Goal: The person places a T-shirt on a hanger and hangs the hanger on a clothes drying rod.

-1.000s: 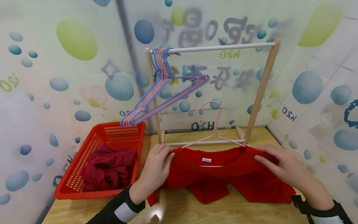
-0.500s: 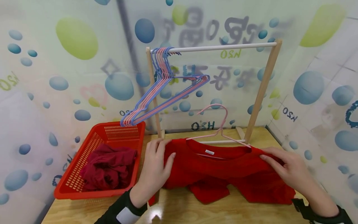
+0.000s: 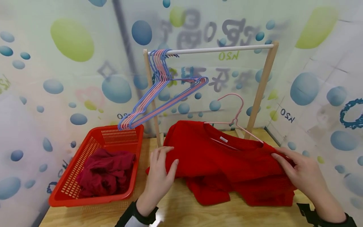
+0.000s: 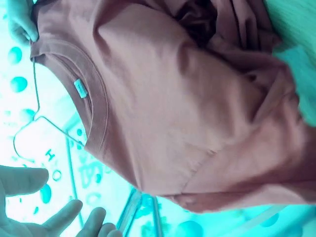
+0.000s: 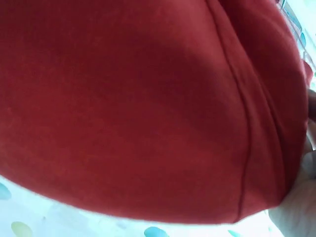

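Note:
A red shirt [image 3: 195,151] with a white neck label hangs tilted on a pink hanger [image 3: 236,120], whose hook stands above the collar. My right hand [image 3: 307,173] pinches the shirt at its right shoulder, near the hanger's end. In the right wrist view red fabric [image 5: 123,113] covers most of the picture. My left hand [image 3: 160,176] is held with spread, relaxed fingers by the shirt's left side. The left wrist view shows its fingers [image 4: 24,180] apart from the cloth. The hanger's lower part is hidden inside the shirt.
Several blue and pink hangers [image 3: 163,85] hang bunched at the left end of a rack's white rail [image 3: 221,49]. Left on the wooden table [image 3: 181,217] stands a red plastic basket [image 3: 90,199] holding dark red cloth [image 3: 106,171]. A patterned curtain [image 3: 71,12] lies behind.
The shirt's left shoulder has risen and the hanger has shifted right, tilting down to the right. My left hand has let go of the shoulder and dropped slightly; the right hand keeps its grip.

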Motion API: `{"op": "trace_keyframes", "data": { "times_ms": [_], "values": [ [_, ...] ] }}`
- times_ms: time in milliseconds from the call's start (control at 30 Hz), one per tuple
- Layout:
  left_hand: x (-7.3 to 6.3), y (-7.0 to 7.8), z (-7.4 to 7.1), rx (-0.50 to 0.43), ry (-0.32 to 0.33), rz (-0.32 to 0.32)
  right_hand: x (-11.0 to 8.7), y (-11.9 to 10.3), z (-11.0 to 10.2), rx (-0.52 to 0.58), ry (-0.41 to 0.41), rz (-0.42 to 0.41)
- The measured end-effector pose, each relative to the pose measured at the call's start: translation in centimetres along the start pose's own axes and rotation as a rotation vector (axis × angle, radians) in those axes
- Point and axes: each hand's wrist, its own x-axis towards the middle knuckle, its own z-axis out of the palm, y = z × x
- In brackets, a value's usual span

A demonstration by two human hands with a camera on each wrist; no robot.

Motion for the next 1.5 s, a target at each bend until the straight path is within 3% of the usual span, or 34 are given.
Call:
{"op": "trace_keyframes", "data": {
  "times_ms": [200,367,667,900,1100,1500],
  "values": [
    [0.0,-0.6,0.6,-0.066,0.031,-0.101,0.1,0.0,-0.1,-0.059,0.0,0.056],
    [0.0,-1.3,1.0,-0.091,0.081,-0.155,0.1,0.0,-0.1,-0.109,0.07,0.081],
    [-0.3,-2.5,1.5,-0.098,0.109,-0.241,1.6,-0.8,-0.6,-0.109,0.161,0.266],
    [-0.5,-2.7,1.8,-0.118,0.121,-0.256,3.0,-0.6,-0.3,-0.146,0.236,0.275],
    [-0.5,-2.8,1.9,-0.138,0.125,-0.269,5.3,0.0,-0.3,-0.157,0.29,0.265],
    [-0.5,-3.1,1.7,-0.105,0.15,-0.267,10.7,0.3,-1.8,-0.247,0.231,0.274]
  ]
}}
